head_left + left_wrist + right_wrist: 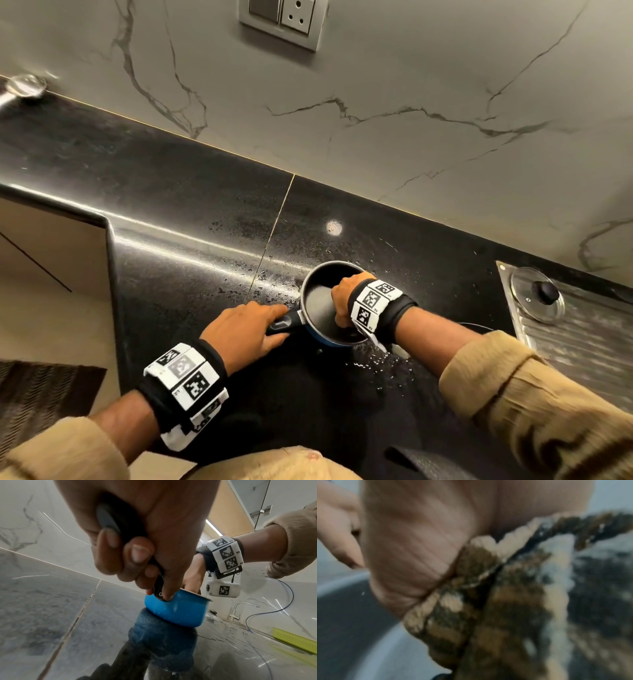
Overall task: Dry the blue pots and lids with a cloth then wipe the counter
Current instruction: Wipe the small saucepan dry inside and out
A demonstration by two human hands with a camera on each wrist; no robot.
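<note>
A small blue pot (317,308) with a dark inside stands on the black counter (191,219); its blue wall (178,609) shows in the left wrist view. My left hand (246,330) grips the pot's black handle (284,322), fingers curled round the handle (123,524). My right hand (346,296) reaches down into the pot and holds a bunched brown-and-cream cloth (488,601), seen blurred in the right wrist view. In the head view the cloth is mostly hidden under that hand. A glass lid (537,294) with a black knob lies on the steel drainboard at the right.
Water drops lie on the counter around the pot (376,363). The steel drainboard (582,335) borders the counter at the right. A marble wall with a socket (282,20) stands behind. The counter steps in at the left edge (109,226). A tap (240,609) and a yellow-green thing (295,639) stand farther right.
</note>
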